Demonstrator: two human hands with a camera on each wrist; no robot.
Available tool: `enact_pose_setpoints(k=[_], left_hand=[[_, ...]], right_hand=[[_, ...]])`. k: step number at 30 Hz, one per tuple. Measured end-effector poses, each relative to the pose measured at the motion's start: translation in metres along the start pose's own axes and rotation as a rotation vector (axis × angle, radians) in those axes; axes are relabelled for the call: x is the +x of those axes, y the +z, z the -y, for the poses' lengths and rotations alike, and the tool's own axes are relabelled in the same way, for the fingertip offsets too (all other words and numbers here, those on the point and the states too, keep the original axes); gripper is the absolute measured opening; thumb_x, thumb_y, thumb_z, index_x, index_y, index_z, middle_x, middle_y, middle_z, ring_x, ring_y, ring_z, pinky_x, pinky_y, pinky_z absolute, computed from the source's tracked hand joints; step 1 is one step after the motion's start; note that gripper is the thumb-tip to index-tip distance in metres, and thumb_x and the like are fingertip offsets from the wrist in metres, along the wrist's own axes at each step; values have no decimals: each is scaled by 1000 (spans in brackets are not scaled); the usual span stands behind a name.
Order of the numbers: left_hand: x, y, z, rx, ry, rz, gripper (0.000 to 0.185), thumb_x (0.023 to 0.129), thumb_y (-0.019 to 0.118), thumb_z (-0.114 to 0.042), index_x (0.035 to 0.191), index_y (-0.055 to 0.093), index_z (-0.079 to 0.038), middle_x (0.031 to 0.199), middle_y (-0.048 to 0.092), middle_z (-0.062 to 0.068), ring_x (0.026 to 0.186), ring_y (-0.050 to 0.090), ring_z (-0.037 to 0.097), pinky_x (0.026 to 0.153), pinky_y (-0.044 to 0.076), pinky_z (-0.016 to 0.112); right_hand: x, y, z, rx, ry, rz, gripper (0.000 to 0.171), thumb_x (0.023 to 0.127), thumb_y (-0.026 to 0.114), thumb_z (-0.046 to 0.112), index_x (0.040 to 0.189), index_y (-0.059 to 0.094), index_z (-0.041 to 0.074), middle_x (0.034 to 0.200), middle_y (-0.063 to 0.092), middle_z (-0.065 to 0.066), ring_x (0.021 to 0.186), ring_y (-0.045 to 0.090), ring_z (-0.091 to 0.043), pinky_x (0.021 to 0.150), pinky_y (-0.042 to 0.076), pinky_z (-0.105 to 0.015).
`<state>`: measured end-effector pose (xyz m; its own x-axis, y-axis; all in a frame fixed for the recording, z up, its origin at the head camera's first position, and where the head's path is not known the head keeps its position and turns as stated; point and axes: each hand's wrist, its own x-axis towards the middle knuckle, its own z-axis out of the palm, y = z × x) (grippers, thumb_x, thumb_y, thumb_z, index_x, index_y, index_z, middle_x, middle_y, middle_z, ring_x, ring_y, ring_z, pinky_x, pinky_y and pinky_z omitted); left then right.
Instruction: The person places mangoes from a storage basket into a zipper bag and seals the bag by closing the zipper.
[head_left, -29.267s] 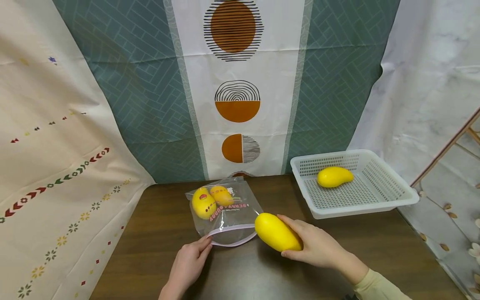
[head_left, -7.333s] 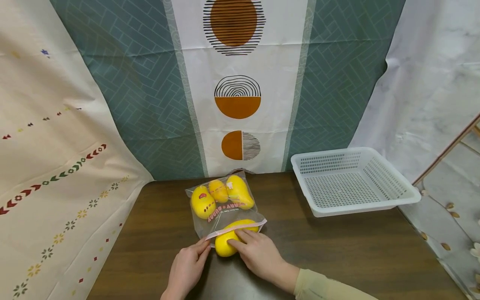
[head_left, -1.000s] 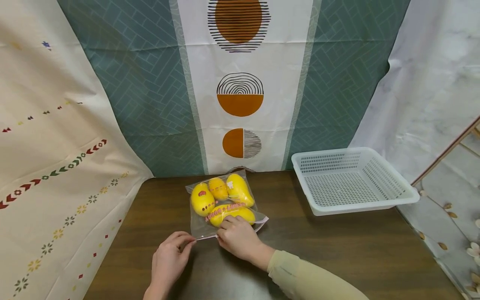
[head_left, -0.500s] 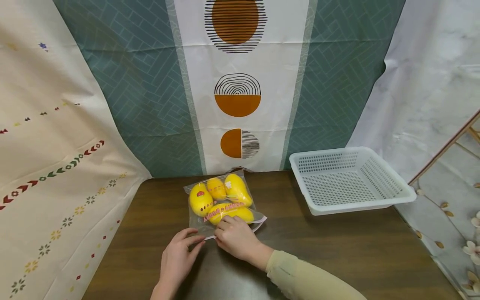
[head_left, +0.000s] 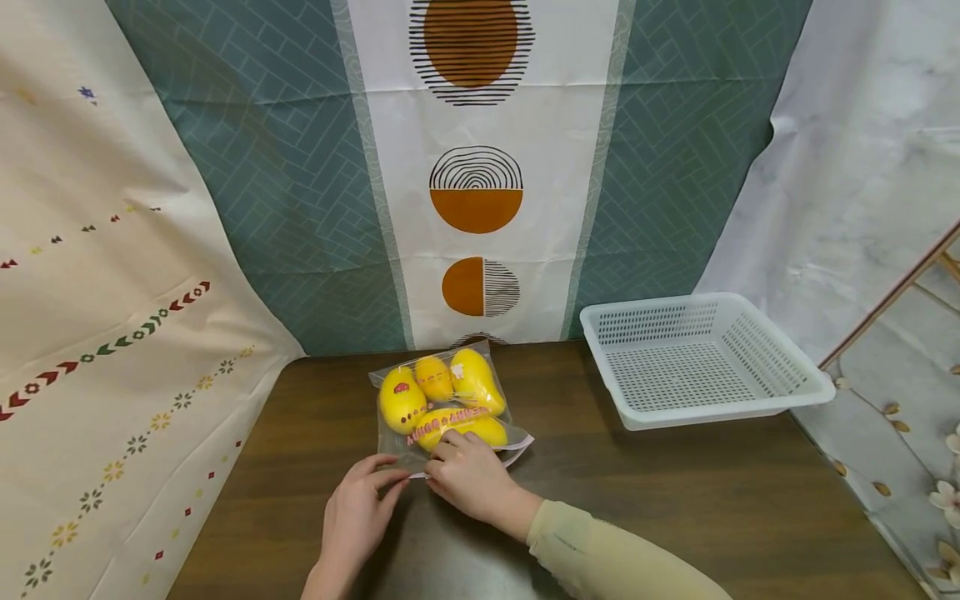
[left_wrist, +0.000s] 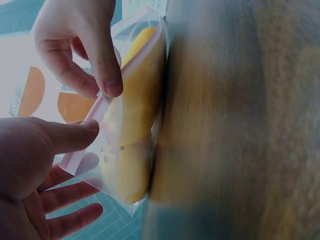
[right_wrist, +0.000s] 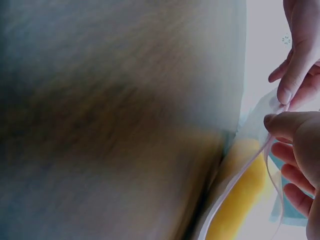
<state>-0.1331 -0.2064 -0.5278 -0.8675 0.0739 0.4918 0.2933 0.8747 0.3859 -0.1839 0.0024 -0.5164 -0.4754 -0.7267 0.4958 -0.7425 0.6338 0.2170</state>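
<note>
A clear zip bag [head_left: 442, 404] near the tabletop's [head_left: 675, 500] far edge held four yellow mangoes [head_left: 402, 400]. Both the left hand [head_left: 358, 515] and right hand [head_left: 468, 477] pinched its pink seal strip [left_wrist: 127, 67]. A white basket [head_left: 780, 400] sat empty at the far right corner.

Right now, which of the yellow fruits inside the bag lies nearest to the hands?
The long yellow fruit lying crosswise by the bag's pink zip edge, right beside the right hand; the other three sit farther back.

A dark wooden counter [head_left: 675, 500] stands against hanging cloths: a teal herringbone curtain [head_left: 285, 167] with orange circles behind, a cream embroidered cloth [head_left: 90, 292] leftward, a white marbled sheet [head_left: 862, 150] rightward.
</note>
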Motion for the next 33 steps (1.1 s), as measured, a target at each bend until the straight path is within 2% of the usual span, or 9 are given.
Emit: enact_pose_setpoints(k=[6, 14, 20, 33], left_hand=[[0, -3, -2, -12, 16, 38, 20, 75, 99, -14, 88, 86, -22, 115, 77, 0, 99, 73, 22, 66, 60, 38], [4, -5, -3, 23, 42, 57, 18, 77, 97, -9, 85, 85, -19, 114, 77, 2, 101, 74, 24, 73, 62, 44], [4, -4, -3, 50, 28, 59, 18, 78, 96, -8, 84, 83, -19, 114, 77, 1, 98, 74, 23, 73, 62, 44], [4, -5, -2, 40, -1, 43, 19, 80, 95, -7, 83, 82, -20, 114, 77, 0, 99, 74, 23, 72, 61, 45]], right_hand=[[3, 1, 2, -2, -8, 6, 7, 93, 83, 35, 93, 85, 27, 99, 74, 13, 99, 63, -11, 76, 50, -27], [6, 2, 4, 8, -20, 18, 8, 95, 82, 34, 94, 85, 27, 100, 75, 13, 101, 63, -11, 76, 49, -26], [6, 2, 4, 13, -20, 27, 9, 95, 81, 34, 93, 85, 27, 99, 74, 13, 102, 63, -11, 79, 49, -27], [2, 0, 0, -21, 0, 37, 12, 95, 81, 38, 91, 84, 27, 95, 73, 12, 99, 62, -12, 80, 49, -29]])
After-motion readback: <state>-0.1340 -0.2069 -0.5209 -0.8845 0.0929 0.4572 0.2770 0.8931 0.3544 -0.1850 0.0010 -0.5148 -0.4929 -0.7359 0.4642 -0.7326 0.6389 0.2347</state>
